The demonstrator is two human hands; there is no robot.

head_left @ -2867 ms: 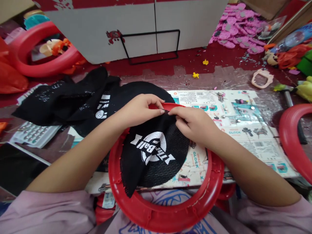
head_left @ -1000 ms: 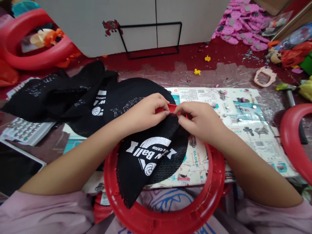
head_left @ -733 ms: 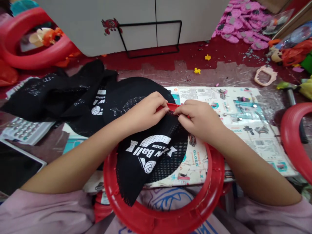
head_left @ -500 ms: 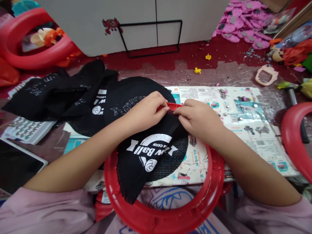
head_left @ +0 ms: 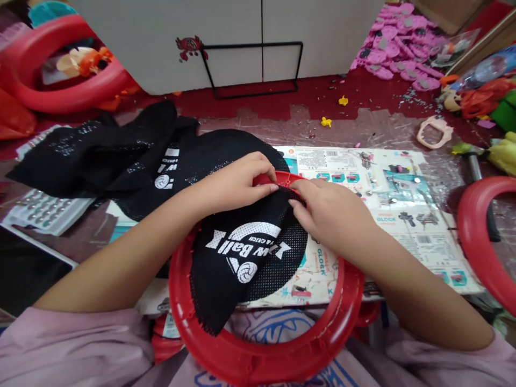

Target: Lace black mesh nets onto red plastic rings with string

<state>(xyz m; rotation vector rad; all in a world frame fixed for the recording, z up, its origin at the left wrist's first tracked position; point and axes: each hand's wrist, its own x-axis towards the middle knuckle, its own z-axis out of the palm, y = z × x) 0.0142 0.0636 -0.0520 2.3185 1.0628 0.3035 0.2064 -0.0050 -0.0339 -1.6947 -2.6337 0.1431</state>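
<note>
A red plastic ring [head_left: 266, 361] rests against my lap and the table edge, its hollow side up. Black mesh fabric [head_left: 217, 301] with white "Ball" lettering lies folded across it. At the ring's far rim, my left hand [head_left: 245, 183] pinches the fabric's edge between thumb and fingers. Close beside it, my right hand [head_left: 322, 207] is bent over the same rim, thumb and index finger at the fabric edge. Its other fingers are partly hidden behind the hand. More black mesh pieces [head_left: 116, 156] with white print lie heaped to the left.
Under the ring is a printed cardboard sheet [head_left: 387, 188]. Other red rings [head_left: 471, 226] stand at right and far left. A white board [head_left: 229, 64] with a black wire frame is behind. Pink plastic parts [head_left: 399, 43] are piled back right; a tray of round metal pieces [head_left: 48, 212] sits left.
Both hands have shifted slightly apart and changed their finger positions at the far rim. More of the red rim now shows between and above them. The camera view has shifted a little.
</note>
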